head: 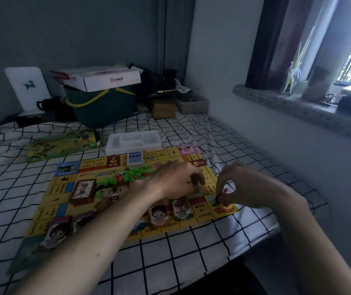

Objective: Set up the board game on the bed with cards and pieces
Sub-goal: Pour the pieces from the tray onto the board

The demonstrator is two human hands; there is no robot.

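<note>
a yellow game board (pixel 63 201) lies flat on the bed (pixel 181 252), on a white sheet with a black grid, its near right corner close to the bed's right edge. both forearms reach over the board from the near side.

the right hand (pixel 242 186) is over the board's near right corner, with thumb and forefinger curled and pinching a small dark game piece (pixel 217 198) just above the corner square with an orange arrow. the left hand (pixel 176 179) is over the right part of the board, knuckles up and fingers curled down; a small brownish thing shows at its fingertips, but i cannot tell if the hand grips it.

on the board near its far edge sits a blue and white deck of cards (pixel 135 157). a heap of small green and red pieces (pixel 132 174) lies in the middle of the board, just left of the left hand. a brown-edged stack of cards (pixel 83 190) sits toward the board's left side. picture cards (pixel 181 207) lie along the near edge, partly under the left forearm.

beyond the board's far edge lie a white plastic tray (pixel 134 141) and, to its left, the green game box (pixel 61 145). at the head of the bed stand a dark green basket (pixel 102 105) with a white carton (pixel 104 78) on top and small brown boxes (pixel 163 108) toward the far right corner.
</note>
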